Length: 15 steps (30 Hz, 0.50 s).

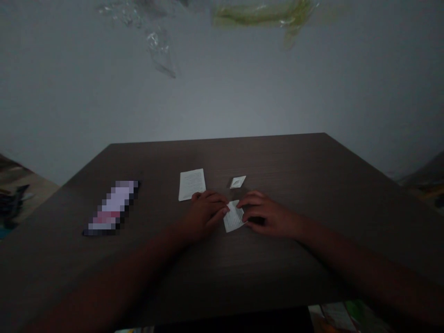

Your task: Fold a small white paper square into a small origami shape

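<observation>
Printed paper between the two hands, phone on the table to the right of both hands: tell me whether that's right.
The phone's side is wrong: the head view shows the phone on the table to the left of both the left hand and the right hand. The printed paper is indeed between them.

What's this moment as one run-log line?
Left hand: at left edge of small white printed paper; right hand: at its right edge; beyond: white diamond-shaped piece; left: rectangular white printed sheet
</observation>
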Each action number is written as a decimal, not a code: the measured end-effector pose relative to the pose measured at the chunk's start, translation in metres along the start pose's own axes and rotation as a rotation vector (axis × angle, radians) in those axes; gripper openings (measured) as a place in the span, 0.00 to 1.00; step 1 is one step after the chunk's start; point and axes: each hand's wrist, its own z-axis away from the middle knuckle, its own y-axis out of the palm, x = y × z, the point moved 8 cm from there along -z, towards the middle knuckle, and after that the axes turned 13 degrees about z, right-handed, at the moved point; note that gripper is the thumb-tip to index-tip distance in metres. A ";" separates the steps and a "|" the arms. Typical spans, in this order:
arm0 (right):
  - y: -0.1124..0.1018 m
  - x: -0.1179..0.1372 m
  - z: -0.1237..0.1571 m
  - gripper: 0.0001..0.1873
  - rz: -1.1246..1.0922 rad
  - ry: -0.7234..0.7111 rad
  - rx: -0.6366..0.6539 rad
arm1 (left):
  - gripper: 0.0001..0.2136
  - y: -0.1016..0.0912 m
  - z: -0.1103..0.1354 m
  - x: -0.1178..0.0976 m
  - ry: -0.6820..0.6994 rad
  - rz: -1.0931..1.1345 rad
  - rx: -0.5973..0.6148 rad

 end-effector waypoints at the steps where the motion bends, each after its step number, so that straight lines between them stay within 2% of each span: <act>1: 0.001 0.000 0.000 0.06 0.001 -0.005 0.014 | 0.16 0.000 -0.001 0.002 -0.014 0.002 0.001; 5: 0.002 -0.002 0.000 0.08 0.015 0.008 0.036 | 0.10 0.001 0.000 0.003 -0.027 -0.025 -0.007; 11: -0.001 0.002 0.000 0.07 0.017 -0.029 0.023 | 0.14 0.000 0.003 -0.005 -0.016 -0.065 0.009; 15: -0.002 -0.001 0.000 0.07 0.007 0.011 0.018 | 0.14 -0.002 0.003 -0.007 -0.008 -0.063 0.009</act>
